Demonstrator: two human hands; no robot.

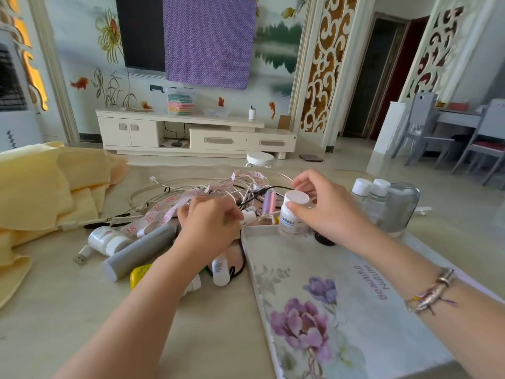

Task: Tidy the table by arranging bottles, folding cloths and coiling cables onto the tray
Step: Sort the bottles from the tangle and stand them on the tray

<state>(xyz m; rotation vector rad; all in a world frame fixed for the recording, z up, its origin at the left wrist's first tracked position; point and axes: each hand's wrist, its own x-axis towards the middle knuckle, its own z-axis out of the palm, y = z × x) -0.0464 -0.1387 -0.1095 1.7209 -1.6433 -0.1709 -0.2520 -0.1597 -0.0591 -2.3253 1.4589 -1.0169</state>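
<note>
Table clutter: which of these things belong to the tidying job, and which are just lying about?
Belong to the job:
floral tray
white pill bottle held by the right hand
grey tube
tangled cables under the left hand
yellow cloths

Just lying about:
measuring tape
glass jar

The tray [355, 324] carries "Beautiful Nature" in purple letters, just inside the right hand's [325, 212] wrist. The pink measuring tape [164, 212] shows 18, 19 and 26 left of the left hand's [207, 225] fingers. The white bottle's [291, 220] label, under the right fingers, is too blurred to read.
</note>
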